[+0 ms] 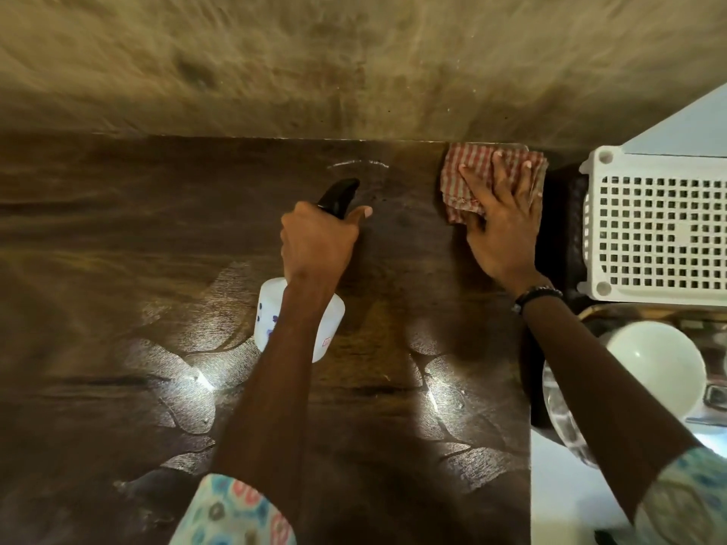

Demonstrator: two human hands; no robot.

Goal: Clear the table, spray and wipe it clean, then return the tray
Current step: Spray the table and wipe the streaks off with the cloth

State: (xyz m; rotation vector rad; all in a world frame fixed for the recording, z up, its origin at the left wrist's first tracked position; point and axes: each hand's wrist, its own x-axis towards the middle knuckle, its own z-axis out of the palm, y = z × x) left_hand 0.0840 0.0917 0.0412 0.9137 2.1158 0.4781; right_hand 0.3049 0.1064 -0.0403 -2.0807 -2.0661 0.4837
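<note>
Head view, looking straight down on a dark wood table (118,238) that butts against a mottled tan wall (354,61) on the far side.

Left hand (316,241): over the middle of the table, wrapped around the neck of a spray bottle (299,320). Fingers curled tight round the neck; one finger sticks out straight to the right beside the black spray head (339,196). Nozzle points toward the far wall. Bottle body is white and translucent with small blue marks and a red mark; it hangs tilted toward the near side, partly hidden behind the forearm. Cannot tell whether the bottle base touches the table.

Right hand (501,226): at the far right corner of the table, lying palm down on a red-and-white checked cloth (468,190). Fingers straight and spread, flat on the fabric; thumb lies along the near left edge of the cloth. The cloth is folded and bunched, its far edge against the wall. Dark beaded bracelet (537,295) on the wrist.

Table surface: a thin pale arc of wet streak (356,164) just beyond the nozzle, near the wall. Bright patches of reflected light on the near half, left and right of the left forearm.

Right of the table edge: white plastic lattice basket (653,238), far right. Nearer, a white bowl (661,367) and a clear glass vessel (562,418), both partly hidden by the right forearm. Patterned sleeves at both elbows.
</note>
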